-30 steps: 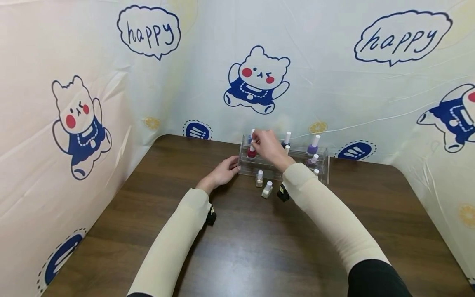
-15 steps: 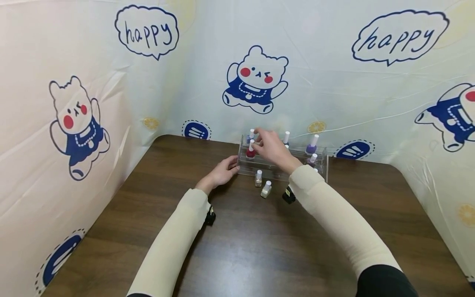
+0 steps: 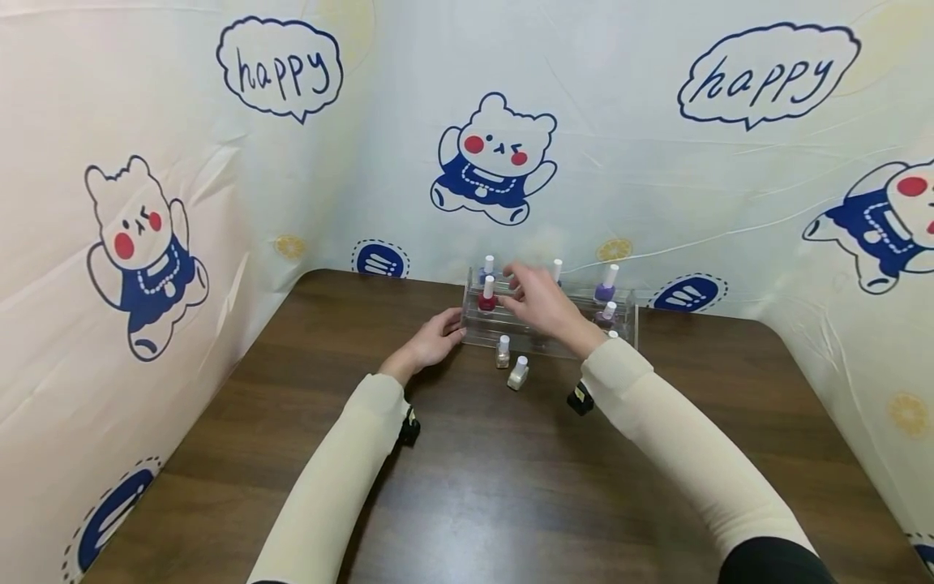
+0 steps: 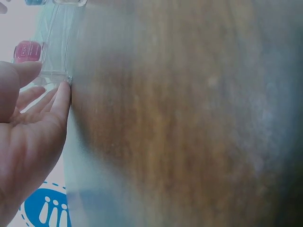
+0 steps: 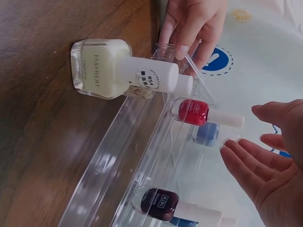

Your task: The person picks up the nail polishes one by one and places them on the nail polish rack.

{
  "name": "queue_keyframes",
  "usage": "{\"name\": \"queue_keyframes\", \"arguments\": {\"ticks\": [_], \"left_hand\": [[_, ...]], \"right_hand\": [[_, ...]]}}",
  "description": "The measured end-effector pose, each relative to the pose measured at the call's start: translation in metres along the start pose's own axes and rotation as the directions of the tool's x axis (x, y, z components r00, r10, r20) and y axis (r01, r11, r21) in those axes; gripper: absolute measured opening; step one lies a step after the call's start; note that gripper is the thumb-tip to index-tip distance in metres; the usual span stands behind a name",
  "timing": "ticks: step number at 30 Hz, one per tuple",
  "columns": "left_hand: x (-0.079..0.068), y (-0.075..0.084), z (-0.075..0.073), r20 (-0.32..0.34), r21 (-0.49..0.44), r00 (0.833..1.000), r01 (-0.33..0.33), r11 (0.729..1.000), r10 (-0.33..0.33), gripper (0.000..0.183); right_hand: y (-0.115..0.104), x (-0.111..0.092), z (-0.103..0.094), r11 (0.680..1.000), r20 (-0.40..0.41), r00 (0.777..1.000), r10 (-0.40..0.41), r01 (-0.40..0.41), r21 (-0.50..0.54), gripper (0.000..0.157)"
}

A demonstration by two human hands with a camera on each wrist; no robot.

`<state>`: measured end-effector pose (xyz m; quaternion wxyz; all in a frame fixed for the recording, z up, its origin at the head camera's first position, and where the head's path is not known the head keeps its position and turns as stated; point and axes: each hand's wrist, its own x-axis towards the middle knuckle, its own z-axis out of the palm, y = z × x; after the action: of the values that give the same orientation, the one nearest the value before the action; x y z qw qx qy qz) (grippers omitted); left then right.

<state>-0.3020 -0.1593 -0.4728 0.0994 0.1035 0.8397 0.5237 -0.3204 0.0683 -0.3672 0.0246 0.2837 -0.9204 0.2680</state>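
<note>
A clear stepped rack (image 3: 543, 344) stands at the back of the table, holding several nail polish bottles with white caps. My left hand (image 3: 432, 339) touches its left end with relaxed, mostly straight fingers. A red nail polish bottle (image 5: 193, 112) stands upright on the rack near that end, in front of a blue bottle (image 5: 207, 135). My right hand (image 3: 546, 302) hovers just right of the red bottle, fingers spread and holding nothing. In the right wrist view, its thumb and fingertips are apart from the red bottle's cap.
A cream polish bottle (image 3: 518, 373) and a glittery one (image 3: 503, 353) stand on the table before the rack. Farther right on the rack are purple bottles (image 3: 606, 285) and a dark one (image 5: 160, 204). A printed cloth (image 3: 620, 162) hangs behind the table.
My right hand has let go of the red nail polish bottle's cap and drawn away to the right, its fingers opening. The red bottle stays on the rack; my left hand keeps its place.
</note>
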Motion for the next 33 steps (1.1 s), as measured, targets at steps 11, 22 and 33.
{"name": "queue_keyframes", "arguments": {"ticks": [11,22,33], "left_hand": [[-0.001,0.002,-0.001,0.000,-0.004,1.000,-0.003,1.000,0.003,0.054],[0.000,0.000,-0.001,-0.001,-0.006,1.000,-0.005,1.000,0.005,0.054],[0.001,-0.001,0.000,0.011,-0.017,1.000,-0.019,1.000,0.019,0.054]], "right_hand": [[0.007,-0.022,-0.005,0.993,0.129,0.985,-0.113,0.116,-0.011,0.024],[0.019,-0.040,-0.002,0.979,0.300,0.932,-0.205,0.202,0.040,0.025],[0.023,-0.052,0.002,0.975,0.325,0.919,-0.223,0.215,0.058,0.033]]}}
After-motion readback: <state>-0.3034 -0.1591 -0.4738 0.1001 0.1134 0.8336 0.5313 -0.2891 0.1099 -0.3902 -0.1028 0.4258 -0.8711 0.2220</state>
